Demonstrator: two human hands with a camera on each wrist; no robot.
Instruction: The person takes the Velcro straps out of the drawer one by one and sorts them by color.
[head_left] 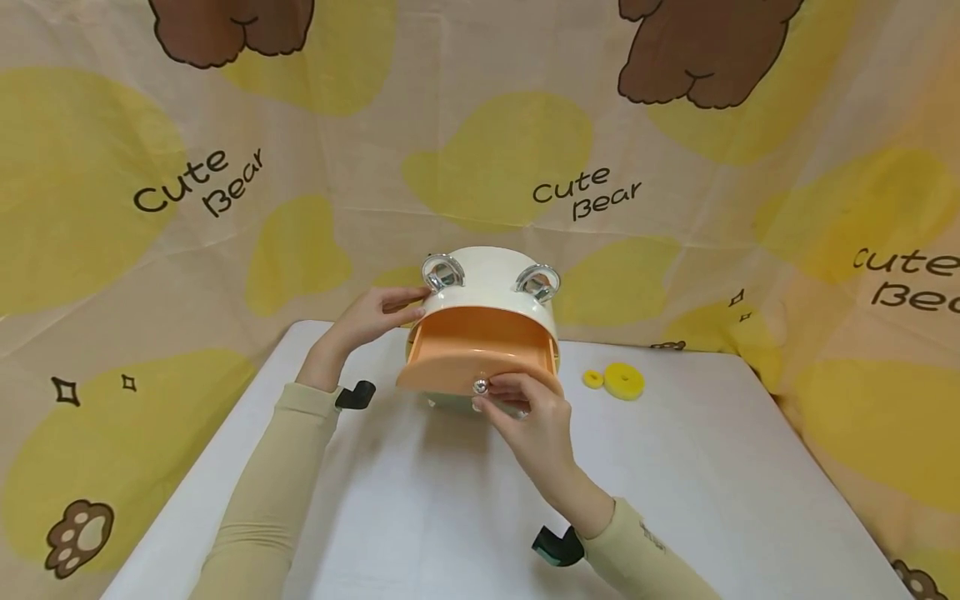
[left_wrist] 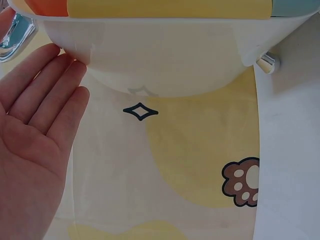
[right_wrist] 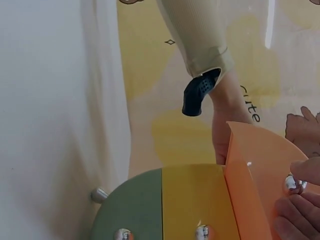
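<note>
A small white cabinet (head_left: 491, 275) with two silver ears stands on the table. Its orange top drawer (head_left: 438, 372) is pulled out, and the inside of it that shows is bare. My right hand (head_left: 536, 425) pinches the round silver knob (head_left: 481, 387) on that drawer between thumb and fingers. Against the cabinet's left side, my left hand (head_left: 367, 318) rests with fingers nearly straight, as its palm and fingers (left_wrist: 55, 95) show in the left wrist view. In the right wrist view, the yellow drawer (right_wrist: 192, 190) and green drawer (right_wrist: 132, 200) are closed.
Right of the cabinet, a large yellow disc (head_left: 624, 381) and a small yellow ring (head_left: 593, 379) lie on the white table (head_left: 675, 483). A patterned cloth (head_left: 480, 167) hangs behind and at the sides. Silver feet (right_wrist: 99, 195) jut from the cabinet's bottom.
</note>
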